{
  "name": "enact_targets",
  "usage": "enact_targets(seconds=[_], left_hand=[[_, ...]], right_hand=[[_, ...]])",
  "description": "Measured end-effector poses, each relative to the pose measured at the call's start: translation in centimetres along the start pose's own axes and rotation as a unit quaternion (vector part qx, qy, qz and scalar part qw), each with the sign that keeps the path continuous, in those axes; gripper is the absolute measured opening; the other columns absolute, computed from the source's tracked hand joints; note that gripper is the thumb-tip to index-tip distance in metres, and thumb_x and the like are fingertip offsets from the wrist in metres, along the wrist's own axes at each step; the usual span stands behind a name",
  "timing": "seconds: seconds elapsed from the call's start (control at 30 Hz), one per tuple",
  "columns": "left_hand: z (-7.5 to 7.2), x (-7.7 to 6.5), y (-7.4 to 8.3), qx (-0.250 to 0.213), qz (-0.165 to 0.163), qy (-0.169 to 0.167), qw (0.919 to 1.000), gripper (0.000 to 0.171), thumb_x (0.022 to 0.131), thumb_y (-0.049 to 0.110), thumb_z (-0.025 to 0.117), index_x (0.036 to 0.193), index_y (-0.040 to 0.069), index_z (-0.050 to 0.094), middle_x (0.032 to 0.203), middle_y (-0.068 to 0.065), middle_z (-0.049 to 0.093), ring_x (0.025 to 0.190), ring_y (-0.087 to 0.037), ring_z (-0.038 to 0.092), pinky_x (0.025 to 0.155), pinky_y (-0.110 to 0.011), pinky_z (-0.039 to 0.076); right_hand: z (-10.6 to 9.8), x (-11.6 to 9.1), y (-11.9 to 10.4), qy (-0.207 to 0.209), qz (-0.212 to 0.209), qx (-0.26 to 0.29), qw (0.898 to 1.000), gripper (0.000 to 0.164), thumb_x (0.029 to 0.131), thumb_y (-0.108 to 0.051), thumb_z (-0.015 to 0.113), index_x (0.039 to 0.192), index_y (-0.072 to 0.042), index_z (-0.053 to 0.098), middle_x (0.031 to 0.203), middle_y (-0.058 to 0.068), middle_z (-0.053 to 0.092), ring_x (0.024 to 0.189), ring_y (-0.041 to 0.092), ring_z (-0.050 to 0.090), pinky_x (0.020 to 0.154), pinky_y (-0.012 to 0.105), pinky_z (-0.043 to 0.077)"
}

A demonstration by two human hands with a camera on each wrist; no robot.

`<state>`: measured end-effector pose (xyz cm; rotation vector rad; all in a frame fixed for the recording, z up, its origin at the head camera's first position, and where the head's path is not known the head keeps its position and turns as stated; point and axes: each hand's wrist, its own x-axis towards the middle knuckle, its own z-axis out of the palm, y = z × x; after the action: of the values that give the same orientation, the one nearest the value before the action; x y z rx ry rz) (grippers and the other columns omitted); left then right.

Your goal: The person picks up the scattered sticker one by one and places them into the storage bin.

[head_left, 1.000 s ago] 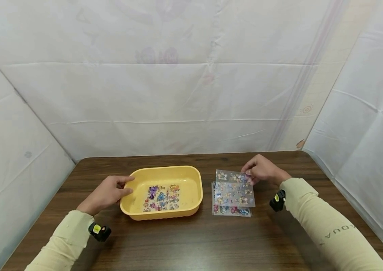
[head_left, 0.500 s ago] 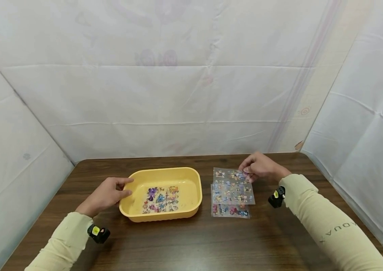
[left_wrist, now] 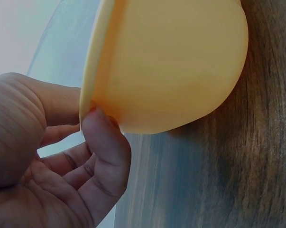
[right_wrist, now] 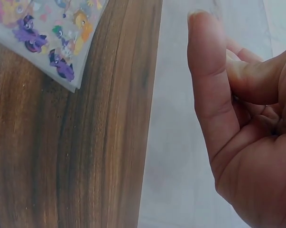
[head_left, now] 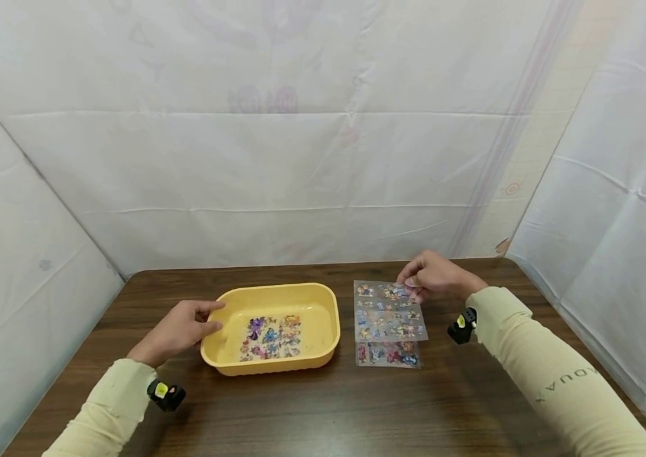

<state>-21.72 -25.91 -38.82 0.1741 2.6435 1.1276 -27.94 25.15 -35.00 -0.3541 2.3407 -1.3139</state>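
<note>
In the head view, the left hand [head_left: 176, 327] pinches the left rim of the yellow tray [head_left: 319, 317], which stands on the table [head_left: 300, 419]; a printed sheet [head_left: 271, 336] lies flat on its floor. To the right of the tray, the right hand [head_left: 434, 276] has thumb and fingers clamped on the far right part of a clear sheet [head_left: 389, 312]. The clear sheet overlaps a lower sheet [head_left: 388, 357]; whether the two touch I cannot tell. White cloth [head_left: 277, 171] hangs behind. In the left wrist view, thumb and fingertips meet across the tray's rim, the other fingers curled below. In the right wrist view, thumb and fingers are bent together at right; what they pinch is too faint there. The lower sheet's corner, with purple figures, shows at upper left.
</note>
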Motion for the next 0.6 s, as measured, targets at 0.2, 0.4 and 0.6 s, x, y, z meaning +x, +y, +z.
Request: enact_targets(seconds=[0.2,0.4,0.6], left_hand=[[0.0,0.0,0.0,0.001,0.001,0.001,1.0,0.054,0.102,0.011,0.065,0.152,-0.004,0.05,0.117,-0.022,0.063,0.083,-0.022,0.063,0.063,-0.031,0.056],[-0.1,0.0,0.0,-0.003,-0.006,0.002,1.0,0.053,0.102,0.011,0.065,0.152,-0.002,0.051,0.117,-0.021,0.063,0.082,-0.022,0.062,0.062,-0.031,0.055],[-0.1,0.0,0.0,0.002,-0.006,0.003,1.0,0.053,0.102,0.011,0.065,0.152,-0.002,0.052,0.116,-0.02,0.063,0.082,-0.022,0.062,0.063,-0.031,0.055]], right_hand=[[0.3,0.5,-0.3,0.008,0.007,-0.003,1.0,0.024,0.103,0.006,0.053,0.115,0.014,0.072,0.08,0.01,0.069,0.065,0.016,0.067,0.064,0.03,0.062],[0.7,1.0,-0.7,0.016,0.012,-0.009,1.0,0.023,0.103,0.006,0.054,0.114,0.014,0.072,0.08,0.011,0.069,0.064,0.017,0.067,0.064,0.03,0.061],[1.3,1.5,-1.4,0.01,0.012,0.0,1.0,0.024,0.102,0.007,0.053,0.115,0.014,0.072,0.08,0.011,0.069,0.065,0.017,0.067,0.063,0.03,0.061]])
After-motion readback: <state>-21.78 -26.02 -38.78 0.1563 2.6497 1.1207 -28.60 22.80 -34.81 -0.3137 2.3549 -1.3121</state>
